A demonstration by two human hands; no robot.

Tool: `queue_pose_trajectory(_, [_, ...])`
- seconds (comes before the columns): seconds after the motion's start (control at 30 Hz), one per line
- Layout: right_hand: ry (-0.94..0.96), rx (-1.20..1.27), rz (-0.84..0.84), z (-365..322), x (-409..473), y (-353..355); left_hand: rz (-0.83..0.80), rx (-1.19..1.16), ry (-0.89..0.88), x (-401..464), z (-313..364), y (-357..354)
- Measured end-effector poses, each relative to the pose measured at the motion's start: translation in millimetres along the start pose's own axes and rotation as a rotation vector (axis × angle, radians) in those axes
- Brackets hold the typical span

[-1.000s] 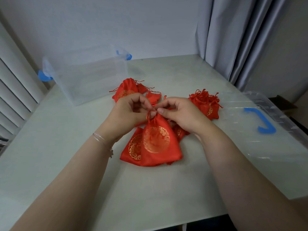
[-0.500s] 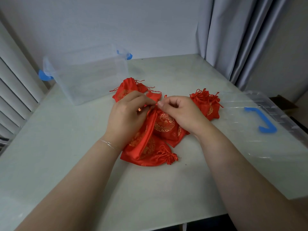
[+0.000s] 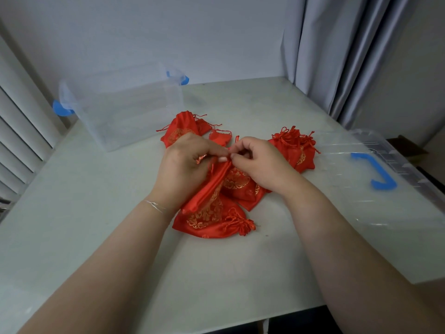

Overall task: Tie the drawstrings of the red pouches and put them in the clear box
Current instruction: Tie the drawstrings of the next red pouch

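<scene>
Several red pouches with gold patterns lie in the middle of the table. My left hand (image 3: 186,166) grips one red pouch (image 3: 207,189) near its neck, and the pouch hangs down edge-on under my palm. My right hand (image 3: 258,161) pinches that pouch's drawstring at the top, fingertips touching my left thumb. A tied pouch (image 3: 212,221) lies in front of them, its knotted cord to the right. More pouches sit behind my left hand (image 3: 179,130) and at the right (image 3: 297,147). The clear box (image 3: 125,109) stands at the back left, with nothing visible inside.
The box's clear lid (image 3: 385,206) with a blue handle (image 3: 375,171) lies on the table's right side. Blue latches show at the box's ends. A grey curtain (image 3: 337,56) hangs at the back right, and white slats line the left edge.
The pouch I hold has turned from face-on to edge-on and moved back slightly. The tied pouch beneath it is now uncovered. Both hands stay together at the drawstring.
</scene>
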State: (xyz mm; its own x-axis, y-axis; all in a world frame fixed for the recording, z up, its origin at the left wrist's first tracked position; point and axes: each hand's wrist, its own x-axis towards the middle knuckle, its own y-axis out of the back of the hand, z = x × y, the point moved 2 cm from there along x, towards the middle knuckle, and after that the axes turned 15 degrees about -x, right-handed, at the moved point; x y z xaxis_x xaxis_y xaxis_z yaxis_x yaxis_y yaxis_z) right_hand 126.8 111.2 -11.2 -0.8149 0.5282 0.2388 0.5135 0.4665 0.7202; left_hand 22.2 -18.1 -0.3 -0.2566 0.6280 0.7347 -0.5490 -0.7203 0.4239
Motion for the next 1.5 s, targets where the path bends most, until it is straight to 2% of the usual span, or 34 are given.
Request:
queue_pose_trajectory(0.1, [0.005, -0.075, 0.0, 2.0, 0.9, 1.0, 0.008, -0.096, 0.132, 1.0, -0.5, -0.1])
queue_pose_trajectory(0.27, [0.01, -0.121, 0.012, 4.0, 3.3, 1.0, -0.034, -0.176, 0.178, 1.2, 6.2, -2.6])
queue_pose_trajectory(0.43, [-0.061, 0.204, -0.098, 0.2, 2.8, -6.9, -0.065, -0.358, 0.344, 3.5, -0.5, -2.9])
queue_pose_trajectory(0.5, [-0.053, 0.283, -0.145, -2.7, 1.5, -11.2, -0.024, -0.419, 0.484, 3.1, -6.1, -5.1])
queue_pose_trajectory(0.6, [0.049, 0.121, -0.113, -7.3, -2.0, -16.7, 0.134, -0.45, 0.763, 0.9, -15.0, -6.2])
queue_pose_trajectory(0.67, [0.114, -0.023, -0.042, -10.5, -3.7, -20.0, 0.129, -0.392, 0.835, -0.7, -15.6, -5.1])
queue_pose_trajectory(0.9, [0.189, -0.206, 0.064, -14.8, -6.5, -21.5, -0.004, -0.318, 0.874, -1.3, -10.3, 1.5])
queue_pose_trajectory(1.07, [0.176, -0.171, 0.089, -14.2, -7.2, -22.8, -0.063, -0.458, 0.937, -0.6, -10.8, 6.9])
queue_pose_trajectory(1.17, [0.197, -0.14, 0.138, -13.5, -6.9, -19.9, -0.141, -0.459, 0.957, 0.6, -11.3, 15.8])
queue_pose_trajectory(1.33, [0.353, -0.155, 0.168, -20.8, -8.9, -18.6, -0.247, -0.469, 0.953, 2.6, -7.3, 16.0])
queue_pose_trajectory(1.43, [0.368, -0.104, 0.143, -20.8, -8.2, -21.0, -0.225, -0.503, 0.925, 2.1, -6.6, 11.9])
queue_pose_trajectory(1.5, [0.304, 0.022, 0.061, -20.4, -8.4, -19.9, -0.176, -0.512, 0.913, 2.1, -6.5, 11.5])
